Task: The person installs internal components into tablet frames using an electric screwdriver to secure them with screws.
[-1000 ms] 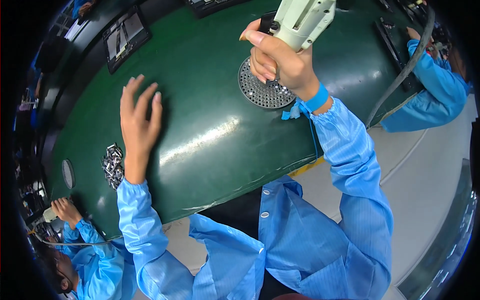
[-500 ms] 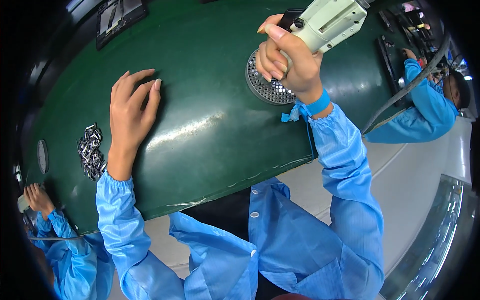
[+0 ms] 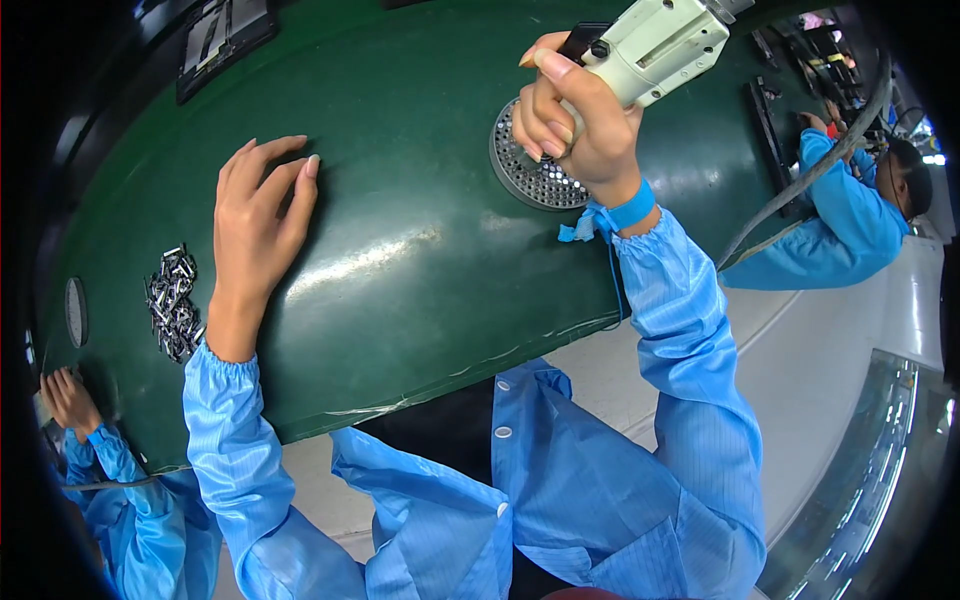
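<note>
- Gripping the pale electric screwdriver [image 3: 655,45], the right hand [image 3: 575,125] has its fingers curled tight around the tool's body, directly above the round perforated screw tray [image 3: 530,175]
- Head view, landmark: the screw tray lies flat on the green work surface [image 3: 420,260], partly hidden under the right hand; small screws show in its holes
- Screwdriver: tilted, its body running up and to the right of the tray; whether its tip meets the tray cannot be told
- Blue wrist strap [image 3: 625,212]: wrapped around the right wrist, just right of the tray, with a loose end hanging beside it
- Left hand [image 3: 255,225]: spread flat, palm down on the green surface, holding nothing, well to the left of the tray
- Pile of small metal parts [image 3: 172,300]: further left of the tray, beyond the left hand, near the surface's edge
- Co-worker's blue sleeve [image 3: 845,225]: far right of the tray
- Another person's hand [image 3: 68,398]: far lower left of the tray
</note>
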Available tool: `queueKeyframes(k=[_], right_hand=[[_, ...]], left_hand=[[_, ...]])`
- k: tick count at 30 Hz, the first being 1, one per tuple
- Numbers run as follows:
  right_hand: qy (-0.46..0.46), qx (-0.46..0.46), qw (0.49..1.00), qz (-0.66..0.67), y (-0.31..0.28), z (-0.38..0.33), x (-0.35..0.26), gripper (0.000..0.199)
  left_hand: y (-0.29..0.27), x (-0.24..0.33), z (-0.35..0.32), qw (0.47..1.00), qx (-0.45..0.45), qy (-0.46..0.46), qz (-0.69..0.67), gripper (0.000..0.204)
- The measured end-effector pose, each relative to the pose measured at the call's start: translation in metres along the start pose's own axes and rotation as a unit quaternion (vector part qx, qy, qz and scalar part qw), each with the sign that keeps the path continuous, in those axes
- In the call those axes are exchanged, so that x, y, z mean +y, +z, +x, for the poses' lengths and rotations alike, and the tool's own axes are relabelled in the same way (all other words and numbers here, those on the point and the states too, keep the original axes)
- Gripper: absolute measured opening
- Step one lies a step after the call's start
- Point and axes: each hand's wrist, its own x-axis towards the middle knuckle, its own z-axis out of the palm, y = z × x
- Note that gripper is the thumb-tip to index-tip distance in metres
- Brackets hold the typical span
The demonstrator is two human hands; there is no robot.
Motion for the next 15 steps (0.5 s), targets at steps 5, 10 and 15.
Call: queueKeyframes(k=[5,10,15], right_hand=[[-0.001,-0.012,1.000,0.000,-0.002,-0.002,0.004,0.016],[-0.009,-0.022,0.998,-0.051,0.005,-0.002,0.001,0.015],[0.012,-0.006,0.997,-0.077,0.009,-0.003,-0.005,0.023]], left_hand=[[0.002,0.001,0.000,1.000,-0.001,0.003,0.001,0.010],[-0.001,0.004,0.002,1.000,-0.004,-0.003,0.000,0.010],[0.002,0.005,0.001,1.000,0.007,0.001,-0.007,0.010]])
